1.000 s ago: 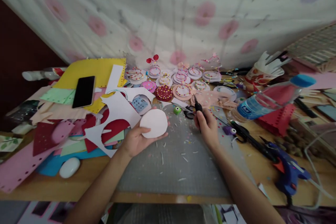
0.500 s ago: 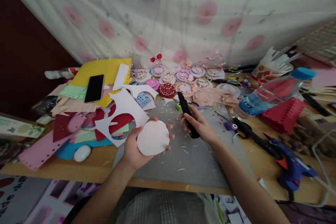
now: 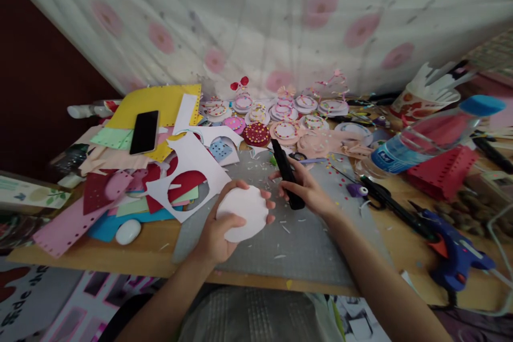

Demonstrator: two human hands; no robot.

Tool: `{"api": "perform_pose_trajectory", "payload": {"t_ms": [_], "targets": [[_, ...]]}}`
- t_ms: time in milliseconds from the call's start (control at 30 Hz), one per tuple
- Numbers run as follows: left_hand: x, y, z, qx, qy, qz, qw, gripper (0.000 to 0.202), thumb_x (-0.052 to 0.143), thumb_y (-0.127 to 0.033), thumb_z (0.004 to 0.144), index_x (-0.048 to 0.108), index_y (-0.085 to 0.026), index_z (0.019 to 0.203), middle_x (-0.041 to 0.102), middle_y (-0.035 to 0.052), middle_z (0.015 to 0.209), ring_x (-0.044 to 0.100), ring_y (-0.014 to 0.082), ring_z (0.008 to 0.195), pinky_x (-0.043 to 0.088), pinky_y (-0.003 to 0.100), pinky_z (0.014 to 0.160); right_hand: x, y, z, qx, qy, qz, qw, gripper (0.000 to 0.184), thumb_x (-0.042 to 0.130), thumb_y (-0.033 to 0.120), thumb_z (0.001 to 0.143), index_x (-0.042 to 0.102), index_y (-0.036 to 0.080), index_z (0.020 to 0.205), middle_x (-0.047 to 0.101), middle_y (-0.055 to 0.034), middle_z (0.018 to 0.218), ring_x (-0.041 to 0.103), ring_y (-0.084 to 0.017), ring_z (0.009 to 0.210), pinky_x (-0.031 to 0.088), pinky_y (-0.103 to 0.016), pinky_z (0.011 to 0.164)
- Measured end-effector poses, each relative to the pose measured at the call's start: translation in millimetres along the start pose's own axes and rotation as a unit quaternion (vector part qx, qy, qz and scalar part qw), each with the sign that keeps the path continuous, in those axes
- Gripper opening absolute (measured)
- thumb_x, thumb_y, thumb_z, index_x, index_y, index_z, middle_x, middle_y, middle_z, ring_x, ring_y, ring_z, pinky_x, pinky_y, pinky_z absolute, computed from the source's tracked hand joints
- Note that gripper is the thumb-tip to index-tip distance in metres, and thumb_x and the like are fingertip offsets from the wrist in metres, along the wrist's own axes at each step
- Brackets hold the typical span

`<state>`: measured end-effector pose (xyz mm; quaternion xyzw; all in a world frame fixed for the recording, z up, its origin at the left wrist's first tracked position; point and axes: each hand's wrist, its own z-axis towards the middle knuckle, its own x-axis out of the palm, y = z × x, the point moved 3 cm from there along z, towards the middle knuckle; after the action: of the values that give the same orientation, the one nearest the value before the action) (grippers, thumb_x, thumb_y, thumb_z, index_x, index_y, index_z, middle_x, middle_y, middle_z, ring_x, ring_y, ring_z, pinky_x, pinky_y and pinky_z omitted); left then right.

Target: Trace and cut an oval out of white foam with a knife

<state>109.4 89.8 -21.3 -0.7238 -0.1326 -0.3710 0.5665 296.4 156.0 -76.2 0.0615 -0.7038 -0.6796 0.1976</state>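
Now both hands grip — left hand point(image 3: 218, 230) the white disc point(image 3: 247, 214), right hand point(image 3: 306, 192) the black tool point(image 3: 287, 172) just beside.

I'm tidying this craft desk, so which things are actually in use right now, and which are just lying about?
In use: left hand holding pale foam circle; right hand holding black tool; grey mat.
Lying about: phone, glue gun, water bottle, scissors.

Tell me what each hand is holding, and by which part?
The left hand grips a white foam circle by its edges. The right hand holds a black tool by its lower end.
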Motion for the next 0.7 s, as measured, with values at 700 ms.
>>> {"api": "perform_pose_trajectory", "payload": {"t_ms": [700], "targets": [[-58.8,2.1,-31.5,0.081,0.016,0.773,0.629,0.082,0.059,-0.035,0.089,0.011,-0.022,0.154,0.019,0.0137,0.16,0.02,0.0285,0.147,0.028,0.05,0.117,-6.5,-0.1,4.5,0.007,-0.109,-0.052,0.993,0.041,0.062,0.045,0.084,0.045,0.024,0.115,0.058,0.0056,0.076,0.045,-0.007,0.043,0.037,-0.021,0.036]]}}
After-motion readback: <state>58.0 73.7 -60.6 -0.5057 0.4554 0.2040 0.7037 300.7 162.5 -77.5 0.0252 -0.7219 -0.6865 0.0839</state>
